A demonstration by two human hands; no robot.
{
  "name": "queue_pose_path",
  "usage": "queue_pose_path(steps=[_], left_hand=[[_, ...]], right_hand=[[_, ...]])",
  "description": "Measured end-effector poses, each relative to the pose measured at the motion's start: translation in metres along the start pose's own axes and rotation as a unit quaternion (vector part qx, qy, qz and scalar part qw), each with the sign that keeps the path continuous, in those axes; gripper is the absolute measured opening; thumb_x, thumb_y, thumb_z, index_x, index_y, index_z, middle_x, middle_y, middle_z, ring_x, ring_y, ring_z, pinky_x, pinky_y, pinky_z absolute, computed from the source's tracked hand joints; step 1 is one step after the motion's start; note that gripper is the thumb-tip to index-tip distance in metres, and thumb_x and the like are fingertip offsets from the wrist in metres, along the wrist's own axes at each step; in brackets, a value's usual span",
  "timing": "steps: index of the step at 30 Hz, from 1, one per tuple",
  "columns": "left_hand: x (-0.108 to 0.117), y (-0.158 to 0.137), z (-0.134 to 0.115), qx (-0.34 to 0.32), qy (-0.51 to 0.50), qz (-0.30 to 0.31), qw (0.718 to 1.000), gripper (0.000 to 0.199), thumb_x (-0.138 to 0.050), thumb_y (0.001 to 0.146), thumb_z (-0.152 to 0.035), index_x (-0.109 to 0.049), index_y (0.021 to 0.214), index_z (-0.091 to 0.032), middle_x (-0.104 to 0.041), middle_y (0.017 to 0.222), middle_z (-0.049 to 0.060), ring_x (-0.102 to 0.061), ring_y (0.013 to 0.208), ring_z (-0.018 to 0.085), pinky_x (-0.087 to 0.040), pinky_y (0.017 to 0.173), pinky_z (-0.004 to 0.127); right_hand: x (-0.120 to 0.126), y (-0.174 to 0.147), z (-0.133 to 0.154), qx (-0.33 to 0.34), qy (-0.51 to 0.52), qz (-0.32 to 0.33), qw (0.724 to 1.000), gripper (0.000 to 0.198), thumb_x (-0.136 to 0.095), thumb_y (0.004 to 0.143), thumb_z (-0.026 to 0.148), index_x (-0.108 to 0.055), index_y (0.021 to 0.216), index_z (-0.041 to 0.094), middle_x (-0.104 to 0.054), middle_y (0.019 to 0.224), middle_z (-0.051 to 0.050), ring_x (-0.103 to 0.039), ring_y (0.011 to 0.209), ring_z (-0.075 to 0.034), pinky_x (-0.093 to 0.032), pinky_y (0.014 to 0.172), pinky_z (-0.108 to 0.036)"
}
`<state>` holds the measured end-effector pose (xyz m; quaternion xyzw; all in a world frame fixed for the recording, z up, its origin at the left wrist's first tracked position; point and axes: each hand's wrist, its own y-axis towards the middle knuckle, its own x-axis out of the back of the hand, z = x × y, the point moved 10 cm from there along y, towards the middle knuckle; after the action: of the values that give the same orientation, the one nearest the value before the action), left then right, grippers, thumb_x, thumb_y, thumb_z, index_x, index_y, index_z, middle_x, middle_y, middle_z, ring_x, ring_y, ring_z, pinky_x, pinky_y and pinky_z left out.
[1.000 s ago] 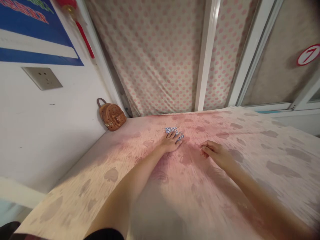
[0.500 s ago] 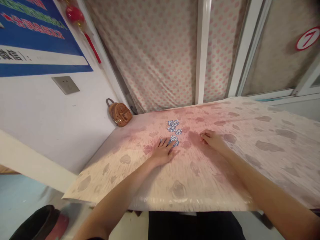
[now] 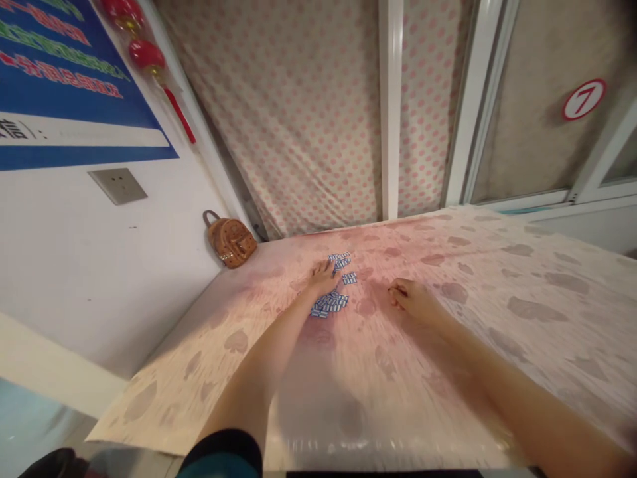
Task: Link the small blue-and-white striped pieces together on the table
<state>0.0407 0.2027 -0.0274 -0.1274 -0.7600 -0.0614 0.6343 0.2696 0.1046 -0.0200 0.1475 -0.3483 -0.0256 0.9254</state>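
Note:
Small flat blue-and-white rectangular pieces, patterned like cards, lie in loose groups on the table. My left hand (image 3: 323,277) is palm down with its fingers spread, touching the left side of the far group (image 3: 342,260). Behind its wrist, nearer to me, a wider overlapping group (image 3: 330,305) is partly covered by the forearm. A small patch of pieces (image 3: 350,278) lies just right of the left hand. Further right, my right hand (image 3: 411,297) rests on the tablecloth with curled fingers pressed together. Whether anything is inside those fingers is hidden.
A pale pink tablecloth (image 3: 383,425) with leaf-like spots covers the table. A small brown backpack-shaped bag (image 3: 233,242) stands at the far left corner against the wall. Behind the table hang dotted curtains (image 3: 298,119) beside a white post (image 3: 391,113).
My left hand has moved away from me, from the near group to the far group. The near pieces now lie uncovered and more spread. My right hand stays curled on the table.

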Motion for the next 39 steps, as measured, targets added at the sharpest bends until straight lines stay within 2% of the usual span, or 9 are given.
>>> queue_pose_path(steps=[3, 6, 17, 22, 26, 30, 34, 36, 39], left_hand=[[-0.004, 0.021, -0.018, -0.004, -0.001, 0.006, 1.0, 0.085, -0.009, 0.095, -0.07, -0.02, 0.162, -0.019, -0.011, 0.17, 0.013, -0.008, 0.157, 0.032, -0.01, 0.125, 0.055], [-0.01, 0.015, -0.033, -0.03, -0.003, 0.013, 0.999, 0.091, -0.011, 0.093, -0.076, -0.019, 0.163, -0.018, -0.006, 0.17, 0.013, -0.002, 0.157, 0.034, -0.007, 0.126, 0.055], [-0.013, -0.118, -0.072, -0.195, -0.013, 0.076, 0.978, 0.09, -0.005, 0.095, -0.076, -0.02, 0.163, -0.018, -0.012, 0.17, 0.006, -0.004, 0.158, 0.024, -0.006, 0.129, 0.044], [-0.007, -0.162, -0.035, -0.123, 0.002, 0.036, 0.992, 0.084, -0.013, 0.094, -0.079, -0.018, 0.163, -0.031, -0.004, 0.171, 0.002, 0.002, 0.158, 0.029, -0.002, 0.128, 0.053], [-0.008, -0.158, -0.016, -0.074, 0.015, 0.012, 0.997, 0.082, -0.011, 0.095, -0.077, -0.017, 0.163, -0.031, -0.006, 0.171, 0.003, 0.0, 0.158, 0.029, -0.003, 0.127, 0.054], [-0.012, -0.124, -0.042, -0.109, 0.004, 0.028, 0.994, 0.084, -0.009, 0.096, -0.075, -0.019, 0.163, -0.025, -0.01, 0.17, 0.006, -0.003, 0.158, 0.025, -0.001, 0.128, 0.05], [-0.002, -0.105, -0.075, -0.17, -0.037, 0.041, 0.984, 0.076, -0.008, 0.098, -0.072, -0.014, 0.163, -0.033, -0.009, 0.17, -0.003, -0.004, 0.158, 0.019, -0.008, 0.129, 0.043], [0.008, -0.112, -0.064, -0.124, -0.037, 0.017, 0.991, 0.076, -0.007, 0.098, -0.071, -0.016, 0.163, -0.032, -0.01, 0.17, -0.001, -0.004, 0.158, 0.023, -0.01, 0.129, 0.047], [0.015, -0.152, -0.018, 0.005, -0.016, -0.043, 0.999, 0.076, -0.011, 0.098, -0.069, -0.022, 0.162, -0.029, -0.014, 0.17, 0.003, -0.004, 0.158, 0.031, -0.009, 0.127, 0.056]], right_hand=[[-0.002, -0.001, 0.002, -0.002, -0.001, 0.02, 1.0, 0.019, -0.045, 0.088, 0.03, -0.053, 0.072, 0.023, -0.07, 0.067, -0.003, -0.065, 0.058, -0.017, -0.045, 0.059, -0.027], [-0.004, -0.001, 0.002, -0.003, 0.001, 0.031, 1.0, 0.019, -0.044, 0.088, 0.03, -0.053, 0.072, 0.023, -0.069, 0.068, -0.003, -0.065, 0.061, -0.018, -0.044, 0.06, -0.028], [-0.002, 0.002, 0.0, -0.011, -0.008, 0.042, 0.999, 0.019, -0.046, 0.088, 0.027, -0.054, 0.071, 0.023, -0.069, 0.07, -0.003, -0.064, 0.063, -0.018, -0.044, 0.061, -0.027], [-0.002, 0.002, 0.003, -0.009, -0.006, 0.046, 0.999, 0.021, -0.046, 0.089, 0.027, -0.053, 0.069, 0.023, -0.068, 0.067, -0.003, -0.064, 0.061, -0.017, -0.044, 0.061, -0.027], [-0.004, 0.002, 0.008, -0.002, 0.001, 0.049, 0.999, 0.018, -0.046, 0.088, 0.025, -0.054, 0.072, 0.023, -0.07, 0.07, -0.002, -0.064, 0.061, -0.017, -0.043, 0.062, -0.026], [-0.003, 0.002, 0.009, 0.0, -0.005, 0.051, 0.999, 0.019, -0.048, 0.088, 0.025, -0.053, 0.07, 0.023, -0.07, 0.07, -0.003, -0.065, 0.063, -0.018, -0.042, 0.06, -0.026], [-0.001, 0.0, 0.008, 0.002, -0.014, 0.052, 0.999, 0.019, -0.048, 0.089, 0.027, -0.053, 0.071, 0.023, -0.07, 0.069, -0.003, -0.065, 0.062, -0.018, -0.044, 0.061, -0.027], [0.0, -0.001, 0.007, 0.003, -0.014, 0.05, 0.999, 0.019, -0.047, 0.089, 0.028, -0.054, 0.073, 0.023, -0.07, 0.07, -0.003, -0.065, 0.062, -0.018, -0.045, 0.061, -0.028], [-0.002, 0.0, 0.007, 0.006, -0.01, 0.049, 0.999, 0.018, -0.05, 0.088, 0.026, -0.055, 0.072, 0.023, -0.07, 0.072, -0.005, -0.064, 0.064, -0.019, -0.043, 0.06, -0.029]])
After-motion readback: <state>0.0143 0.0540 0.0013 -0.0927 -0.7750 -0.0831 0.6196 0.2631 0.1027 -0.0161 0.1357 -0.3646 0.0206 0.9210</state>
